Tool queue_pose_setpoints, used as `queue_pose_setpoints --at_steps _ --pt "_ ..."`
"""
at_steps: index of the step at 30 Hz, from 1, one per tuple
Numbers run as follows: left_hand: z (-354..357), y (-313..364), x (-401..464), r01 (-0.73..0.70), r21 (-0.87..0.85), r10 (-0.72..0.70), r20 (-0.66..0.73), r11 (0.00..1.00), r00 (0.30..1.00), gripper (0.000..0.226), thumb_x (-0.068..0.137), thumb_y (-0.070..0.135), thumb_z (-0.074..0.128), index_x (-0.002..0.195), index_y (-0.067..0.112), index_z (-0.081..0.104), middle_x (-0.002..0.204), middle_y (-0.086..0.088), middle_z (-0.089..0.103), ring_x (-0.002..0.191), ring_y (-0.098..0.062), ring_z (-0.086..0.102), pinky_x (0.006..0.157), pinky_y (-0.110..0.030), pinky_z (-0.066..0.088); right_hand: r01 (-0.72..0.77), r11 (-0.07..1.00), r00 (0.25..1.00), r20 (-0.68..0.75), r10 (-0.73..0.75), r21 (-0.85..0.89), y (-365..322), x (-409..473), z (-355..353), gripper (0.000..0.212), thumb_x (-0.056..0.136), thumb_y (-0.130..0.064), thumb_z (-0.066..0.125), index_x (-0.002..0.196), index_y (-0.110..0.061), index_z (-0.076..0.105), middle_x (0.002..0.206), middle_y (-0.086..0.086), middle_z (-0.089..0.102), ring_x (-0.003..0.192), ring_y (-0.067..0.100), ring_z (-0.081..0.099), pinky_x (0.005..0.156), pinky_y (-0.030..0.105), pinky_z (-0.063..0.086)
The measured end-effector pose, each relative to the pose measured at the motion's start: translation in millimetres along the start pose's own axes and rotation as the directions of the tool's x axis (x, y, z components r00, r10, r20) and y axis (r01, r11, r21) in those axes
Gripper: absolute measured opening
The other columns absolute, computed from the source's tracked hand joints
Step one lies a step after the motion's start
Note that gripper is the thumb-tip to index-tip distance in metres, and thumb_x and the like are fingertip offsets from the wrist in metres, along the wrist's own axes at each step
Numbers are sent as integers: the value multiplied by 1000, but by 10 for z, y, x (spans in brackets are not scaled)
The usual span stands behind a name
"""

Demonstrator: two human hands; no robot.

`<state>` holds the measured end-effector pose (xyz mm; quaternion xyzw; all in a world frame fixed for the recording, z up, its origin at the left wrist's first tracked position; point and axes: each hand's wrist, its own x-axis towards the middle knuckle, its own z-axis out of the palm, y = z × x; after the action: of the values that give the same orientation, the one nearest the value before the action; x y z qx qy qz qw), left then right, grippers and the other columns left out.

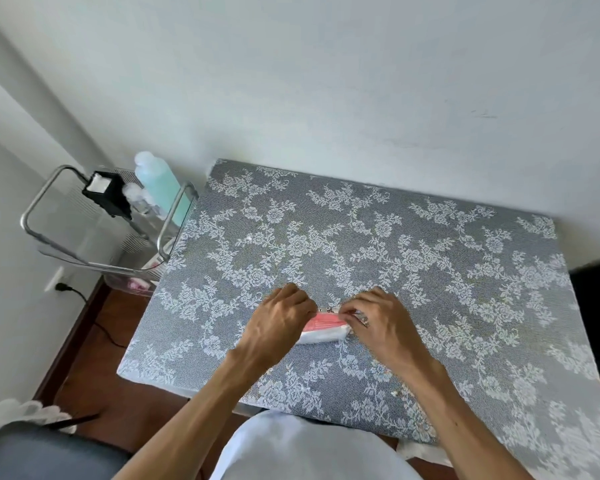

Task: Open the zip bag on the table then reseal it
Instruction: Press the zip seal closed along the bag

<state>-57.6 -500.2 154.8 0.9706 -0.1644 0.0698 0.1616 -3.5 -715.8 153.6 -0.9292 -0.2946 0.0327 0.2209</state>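
Zip bag (326, 328) on lace-covered table (413, 244), white wall (326, 81).

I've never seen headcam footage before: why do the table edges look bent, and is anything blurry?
Head view: the wide lens bows the table edges and wall lines; light is soft and even, shadows faint; the zip bag between the left hand and right hand looks slightly smeared, its mouth unreadable.
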Motion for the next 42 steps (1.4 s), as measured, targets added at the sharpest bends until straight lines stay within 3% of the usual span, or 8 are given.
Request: queue_pose_setpoints --at_steps 5,12,22,27,34,39,42 --pt "-89 -21 42 -19 -34 18 -14 999 1000 16 81 17 78 95 16 72 90 5 72 84 -13 60 73 -27 57 0 1000 1000 -10 -1 -6 -9 24 -30 24 79 -30 74 99 -18 72 93 -6 72 78 9 57 76 33 53" --pt "-162 -59 -22 2 -44 -6 -83 999 997 9 81 22 76 87 15 73 82 6 71 77 -11 62 72 -21 53 -8 999 1000 26 7 35 52 31 -43 29 81 -39 64 102 -22 70 96 -10 68 83 4 56 83 31 51" --pt "-107 -46 -20 170 -155 -181 -61 973 981 11 88 26 70 90 16 73 88 6 71 86 -9 60 71 -27 56 -41 999 998 -38 41 -1 90 48 -3 28 75 -38 71 96 -19 72 89 -8 68 82 7 54 77 30 51" --pt "-124 -185 -64 143 -176 -149 -21 974 989 14 90 30 66 94 18 70 90 7 71 86 -8 59 76 -26 54 -29 999 999 -22 30 40 148 9 -77 35 78 -43 60 100 -19 71 96 -7 69 86 4 54 82 25 45" --pt "-156 -272 -74 124 -120 -128 -23 985 992 13 87 30 69 93 19 72 91 8 71 86 -9 61 77 -33 56 -12 1000 1000 -11 12 13 113 18 -34 21 81 -31 71 99 -19 69 94 -8 67 85 5 54 84 30 52" --pt "-152 -127 77 101 -19 -101 -13 995 995 37 85 45 67 114 23 66 112 5 69 105 -15 59 93 -38 49 -37 998 999 -37 40 60 41 25 -8 20 81 -30 73 98 -20 69 94 -8 68 84 4 53 80 25 50" --pt "-66 133 261 19 -47 -20 -7 999 1000 30 89 45 62 108 23 69 105 6 71 100 -13 61 92 -33 47 -42 993 999 3 42 112 20 39 2 23 81 -35 71 100 -22 69 95 -12 63 85 1 52 78 19 45"
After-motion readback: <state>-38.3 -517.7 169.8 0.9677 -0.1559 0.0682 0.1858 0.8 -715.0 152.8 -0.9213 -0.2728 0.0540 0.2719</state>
